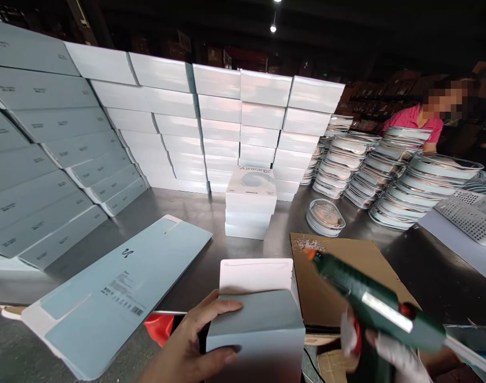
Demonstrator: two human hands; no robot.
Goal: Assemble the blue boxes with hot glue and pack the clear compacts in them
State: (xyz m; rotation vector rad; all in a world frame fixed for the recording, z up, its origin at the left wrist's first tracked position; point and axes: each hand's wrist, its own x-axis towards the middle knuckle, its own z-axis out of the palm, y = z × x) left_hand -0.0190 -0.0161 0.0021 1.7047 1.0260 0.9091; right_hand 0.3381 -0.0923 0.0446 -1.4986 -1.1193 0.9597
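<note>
My left hand (199, 340) grips the left side of a pale blue box (259, 319), thumb on its near face and fingers on top. The box's white far flap (256, 274) stands up. In my right hand (394, 354), partly gloved in white, is a dark green glue gun (370, 298). Its orange nozzle (310, 254) points left, over a brown cardboard sheet (346, 266) where whitish glue bits (307, 243) lie. A glue stick (470, 356) sticks out of the gun's back. Left of the box lies a flat, unfolded pale blue carton (123, 298).
Finished-looking boxes form a tall wall (219, 111) at the back and left (39, 159). A small box stack (251, 197) stands before it. Clear oval packs (326, 215) pile up at right (418, 186), beside printed white sheets (474, 218). A person in pink (414, 119) is behind them.
</note>
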